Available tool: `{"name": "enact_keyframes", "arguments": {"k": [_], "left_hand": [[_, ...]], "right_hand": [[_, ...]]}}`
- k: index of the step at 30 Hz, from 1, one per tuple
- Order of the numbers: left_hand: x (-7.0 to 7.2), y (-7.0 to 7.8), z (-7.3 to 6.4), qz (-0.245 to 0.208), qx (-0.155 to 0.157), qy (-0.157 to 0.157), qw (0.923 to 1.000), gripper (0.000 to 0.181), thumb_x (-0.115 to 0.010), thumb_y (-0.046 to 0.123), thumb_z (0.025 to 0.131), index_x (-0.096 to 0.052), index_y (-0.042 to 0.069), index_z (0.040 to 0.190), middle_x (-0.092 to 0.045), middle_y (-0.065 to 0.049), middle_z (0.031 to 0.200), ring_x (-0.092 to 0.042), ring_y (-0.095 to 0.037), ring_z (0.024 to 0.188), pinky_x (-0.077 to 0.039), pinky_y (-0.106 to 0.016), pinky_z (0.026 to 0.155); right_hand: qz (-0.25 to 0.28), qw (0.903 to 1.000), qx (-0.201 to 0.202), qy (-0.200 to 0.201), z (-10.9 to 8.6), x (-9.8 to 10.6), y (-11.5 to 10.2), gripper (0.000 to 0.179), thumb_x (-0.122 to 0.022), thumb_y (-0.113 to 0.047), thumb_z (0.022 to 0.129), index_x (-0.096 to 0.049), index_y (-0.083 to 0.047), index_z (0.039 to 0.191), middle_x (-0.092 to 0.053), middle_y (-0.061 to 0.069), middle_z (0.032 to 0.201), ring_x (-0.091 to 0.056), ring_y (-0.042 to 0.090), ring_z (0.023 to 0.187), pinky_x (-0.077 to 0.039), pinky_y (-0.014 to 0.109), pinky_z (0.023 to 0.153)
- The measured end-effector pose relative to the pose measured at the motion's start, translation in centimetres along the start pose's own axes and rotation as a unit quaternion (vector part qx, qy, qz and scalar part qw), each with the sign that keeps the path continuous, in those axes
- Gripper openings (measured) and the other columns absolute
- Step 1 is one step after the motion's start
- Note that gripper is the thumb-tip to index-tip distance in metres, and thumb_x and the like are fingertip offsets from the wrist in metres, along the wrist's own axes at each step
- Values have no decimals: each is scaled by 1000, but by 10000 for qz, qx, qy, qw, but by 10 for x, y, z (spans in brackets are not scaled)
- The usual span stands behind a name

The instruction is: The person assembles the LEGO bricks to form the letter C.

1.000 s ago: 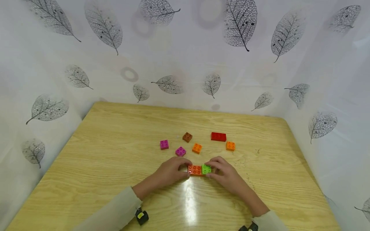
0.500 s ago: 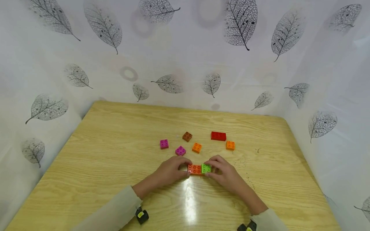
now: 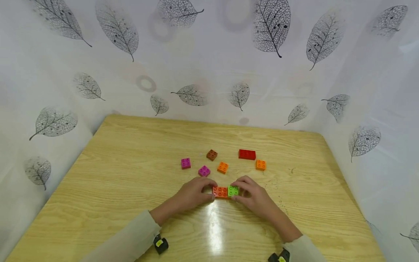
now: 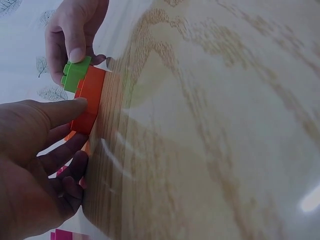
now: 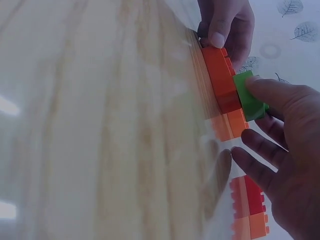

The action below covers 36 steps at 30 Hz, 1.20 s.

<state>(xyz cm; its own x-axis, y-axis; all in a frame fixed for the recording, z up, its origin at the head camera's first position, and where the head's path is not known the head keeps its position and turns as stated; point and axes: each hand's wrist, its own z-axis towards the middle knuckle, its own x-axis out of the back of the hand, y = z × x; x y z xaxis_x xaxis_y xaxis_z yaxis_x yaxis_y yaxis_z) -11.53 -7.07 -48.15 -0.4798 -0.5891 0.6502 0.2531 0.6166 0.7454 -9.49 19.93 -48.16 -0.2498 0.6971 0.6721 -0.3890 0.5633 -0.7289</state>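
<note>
A long orange-red toy brick (image 3: 220, 192) lies on the table near the middle. On its right end sits a small light-green brick (image 3: 233, 191), studs up. My left hand (image 3: 193, 195) pinches the orange-red brick at its left end, thumb on the near side, as the left wrist view also shows. Thumb and fingers of my right hand (image 3: 254, 196) pinch the green brick (image 5: 249, 97) from its near and far sides. In the right wrist view the green brick stands higher than the orange-red brick (image 5: 220, 80), right against its studs.
Behind the hands lie two magenta bricks (image 3: 185, 163), a brown brick (image 3: 211, 155), two small orange bricks (image 3: 222, 167) and a long red brick (image 3: 247, 154). A leaf-patterned white curtain (image 3: 209, 65) borders the wooden table (image 3: 137, 153) at the back and sides.
Hardly anything differs: both hands keep their grip, and the green brick with the right hand has shifted very slightly left.
</note>
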Motion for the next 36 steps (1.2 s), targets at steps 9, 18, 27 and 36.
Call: {"name": "enact_keyframes", "arguments": {"k": [9,18,27,36], "left_hand": [[-1,0,1,-4,8,5,10000,37,-73,31,92,-66,23,128,-64,5,131,-55,-19,128,-43,-46,109],[1,4,0,26,56,6,10000,37,-73,30,92,-67,22,127,-65,4,130,-56,-20,128,-43,-47,108],[1,4,-1,7,96,3,10000,36,-73,29,91,-67,22,127,-65,4,130,-56,-19,127,-44,-46,107],[2,2,-1,-29,91,-11,10000,38,-72,31,92,-66,23,129,-65,5,128,-58,-18,122,-46,-45,103]], "right_hand": [[427,9981,-353,-286,1,1,4,37,-77,-33,90,-67,-24,124,-59,-6,120,-53,15,92,-47,25,75],[424,9973,-428,-411,5,-1,3,45,-77,-37,89,-66,-19,128,-58,-6,119,-49,14,92,-44,25,74],[285,9970,-550,-469,6,-3,2,42,-77,-40,89,-67,-22,125,-57,-9,117,-49,13,92,-42,25,74],[242,9969,-567,-483,7,-2,0,40,-78,-37,88,-67,-23,124,-57,-9,116,-48,13,90,-42,24,72]]}}
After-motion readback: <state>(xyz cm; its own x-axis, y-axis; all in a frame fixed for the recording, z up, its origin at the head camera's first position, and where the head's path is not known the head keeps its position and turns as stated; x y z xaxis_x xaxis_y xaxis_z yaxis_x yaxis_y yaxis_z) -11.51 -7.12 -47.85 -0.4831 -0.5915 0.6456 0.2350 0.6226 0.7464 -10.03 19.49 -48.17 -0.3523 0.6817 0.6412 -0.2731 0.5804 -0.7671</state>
